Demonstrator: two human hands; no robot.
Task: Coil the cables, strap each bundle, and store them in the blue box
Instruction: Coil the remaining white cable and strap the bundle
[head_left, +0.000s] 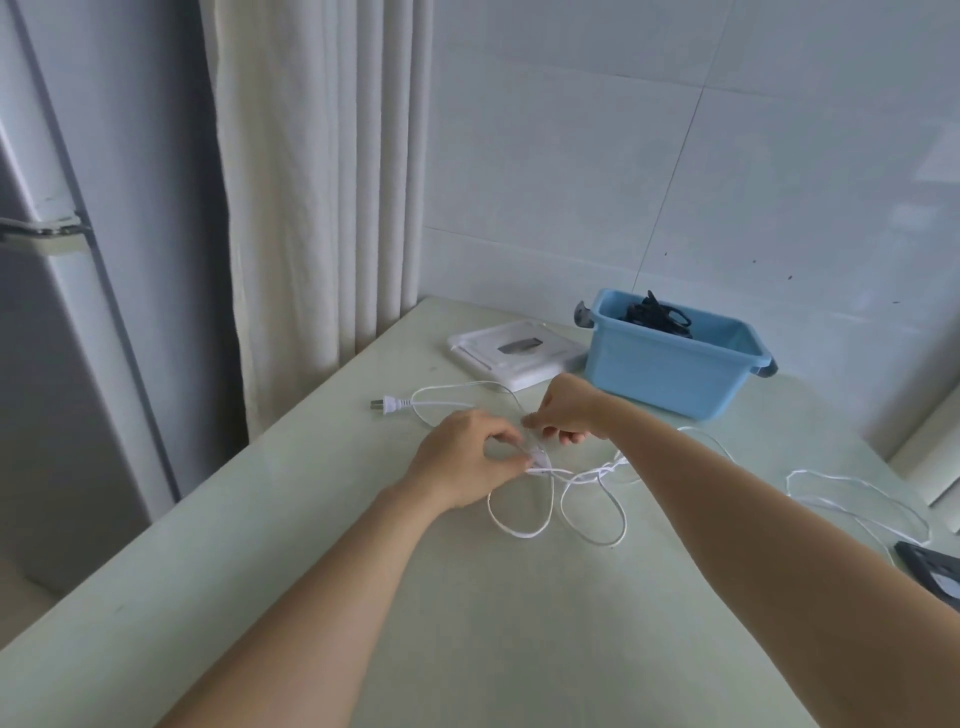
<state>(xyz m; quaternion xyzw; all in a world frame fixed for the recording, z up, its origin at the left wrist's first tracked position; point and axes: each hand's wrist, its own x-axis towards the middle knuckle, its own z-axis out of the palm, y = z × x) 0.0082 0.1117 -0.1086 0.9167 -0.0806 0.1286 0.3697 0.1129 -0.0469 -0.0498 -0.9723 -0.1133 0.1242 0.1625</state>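
Both my forearms are bare and extend from the lower edge of the frame toward its centre, converging. My left hand (467, 457) sits just left of centre, back of hand up, with thumb and fingers curled inward, pinching the white cable (576, 474). My right hand (571, 410) sits slightly higher and to the right (wrist bent downward), fingertips pinching the same cable. The two hands are close together.
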